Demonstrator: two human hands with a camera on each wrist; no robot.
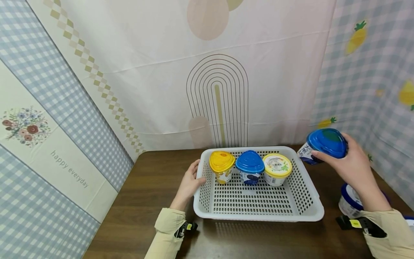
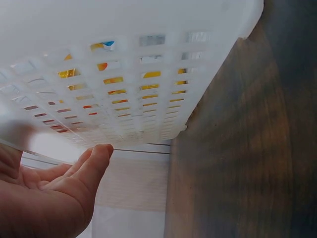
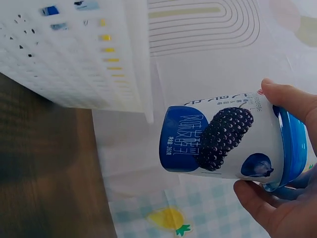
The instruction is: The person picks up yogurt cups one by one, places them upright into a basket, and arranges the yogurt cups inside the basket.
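Observation:
My right hand (image 1: pixel 352 162) grips a blue-lidded yogurt cup (image 1: pixel 326 143) around its lid end, raised beside the right rim of the white basket (image 1: pixel 258 216). Blackberry and blueberry pictures show on that cup (image 3: pixel 223 139) in the right wrist view. At the basket's left rim is my left hand (image 1: pixel 190 183), thumb over the edge and fingers along the outer side. Inside the basket, along its far side, stand a yellow-lidded cup (image 1: pixel 222 166), another blue-lidded cup (image 1: pixel 249 166) and a round tub with a yellow-rimmed lid (image 1: pixel 277 169).
A tub with a dark blue rim (image 1: pixel 348 203) stands on the wooden table (image 1: pixel 155 172) right of the basket, partly behind my right forearm. Another item (image 1: pixel 410 221) is cut off at the right edge. Patterned cloth (image 1: pixel 155 90) hangs behind the table.

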